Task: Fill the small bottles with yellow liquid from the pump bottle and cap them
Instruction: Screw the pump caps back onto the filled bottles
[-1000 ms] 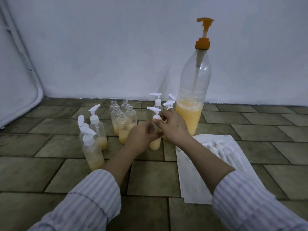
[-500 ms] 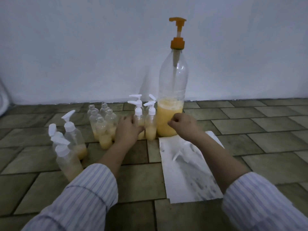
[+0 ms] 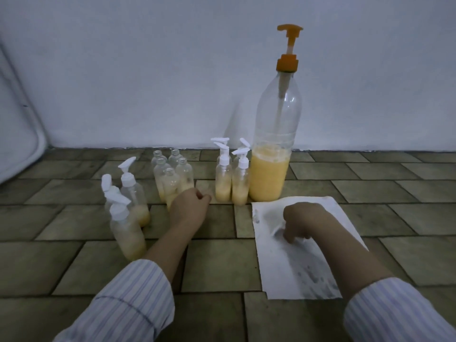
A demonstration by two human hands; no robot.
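The right hand (image 3: pixel 299 222) is down on the white sheet (image 3: pixel 306 267) on the tiled floor, its fingers curled toward the paper as if picking at something; motion blur hides whether a white pump cap is pinched there, so I cannot tell what it holds, if anything. The left hand (image 3: pixel 191 208) sits near the cluster of uncapped small bottles (image 3: pixel 172 178), fingers loosely curled, close against the nearest of them, but a real hold is not clear. These open bottles stand upright, each with some yellow liquid in the bottom, just ahead and slightly left of the left hand. The coming move looks to be capping: a cap taken from the sheet must travel leftward and away from the person to reach an open neck, with its long stem pointing straight down into the bottle. So the left hand is the nearer one to steady a bottle and the right the nearer one to the caps. Between the two stand the capped bottles (image 3: pixel 232 178), just beside the tall pump bottle (image 3: pixel 274 149), with more capped bottles at far left (image 3: pixel 127 213).
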